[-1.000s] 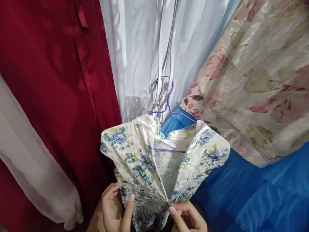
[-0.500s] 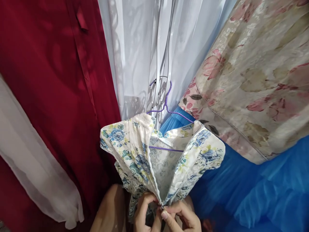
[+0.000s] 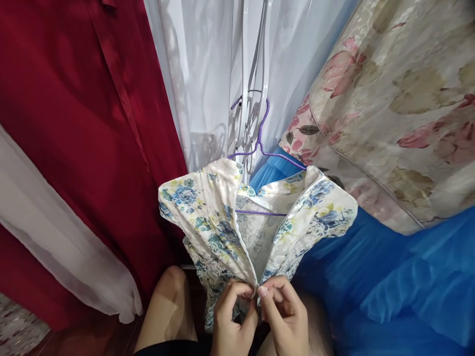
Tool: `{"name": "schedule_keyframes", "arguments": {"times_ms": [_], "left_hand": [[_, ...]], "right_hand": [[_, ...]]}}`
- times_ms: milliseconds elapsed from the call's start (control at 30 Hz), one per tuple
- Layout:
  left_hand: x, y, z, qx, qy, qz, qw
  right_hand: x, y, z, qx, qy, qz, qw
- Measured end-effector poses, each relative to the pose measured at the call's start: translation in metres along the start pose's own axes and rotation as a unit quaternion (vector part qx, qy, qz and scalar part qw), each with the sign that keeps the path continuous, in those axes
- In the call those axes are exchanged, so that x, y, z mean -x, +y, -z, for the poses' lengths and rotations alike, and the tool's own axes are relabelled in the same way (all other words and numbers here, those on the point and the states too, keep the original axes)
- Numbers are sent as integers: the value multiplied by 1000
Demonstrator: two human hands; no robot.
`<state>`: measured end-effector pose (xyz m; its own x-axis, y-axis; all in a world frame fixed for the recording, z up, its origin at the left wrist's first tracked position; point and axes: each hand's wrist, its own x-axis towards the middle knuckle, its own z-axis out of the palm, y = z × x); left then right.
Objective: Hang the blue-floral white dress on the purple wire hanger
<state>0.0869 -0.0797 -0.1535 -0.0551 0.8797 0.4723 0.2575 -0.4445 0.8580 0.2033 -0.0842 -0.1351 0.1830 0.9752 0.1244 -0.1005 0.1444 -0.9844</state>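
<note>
A white dress (image 3: 211,222) with blue and yellow flowers hangs on a purple hanger (image 3: 260,136). Its zipper opening (image 3: 267,262) spreads into a V from the neckline down to my fingers. My left hand (image 3: 233,316) pinches the fabric edge at the left of the V's bottom. Close beside it, my right hand (image 3: 287,314) is closed with thumb and forefinger at the zipper's meeting point. The fingertips hide the zipper pull, and the lower part of the dress is behind my hands.
Dark red cloth (image 3: 74,123) and a sheer white cloth (image 3: 67,257) hang at the left. White curtains (image 3: 208,74) are behind the hanger. A floral fabric (image 3: 386,123) hangs at the right over blue tulle (image 3: 393,282). My bare knee (image 3: 166,306) is at lower left.
The view has shifted, showing more of my hands and knee. Both hands stay pinched at the bottom of the V, with the right fingers shifted slightly. The V looks about the same.
</note>
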Motion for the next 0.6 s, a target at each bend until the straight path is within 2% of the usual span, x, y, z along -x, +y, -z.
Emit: {"name": "schedule_keyframes", "arguments": {"times_ms": [200,367,467,600], "left_hand": [[1,-4,1,-3,-32,6,999],[2,-8,-3,10,-31,13,999],[1,-9,-6,11,-16,25,1000],[4,-9,-10,7,-3,29,1000]], "right_hand": [[-8,-5,-2,60,37,90,993],[-24,-9,1,118,56,162,978],[-42,-22,5,156,46,203,966],[-71,-49,3,174,51,294,939]]}}
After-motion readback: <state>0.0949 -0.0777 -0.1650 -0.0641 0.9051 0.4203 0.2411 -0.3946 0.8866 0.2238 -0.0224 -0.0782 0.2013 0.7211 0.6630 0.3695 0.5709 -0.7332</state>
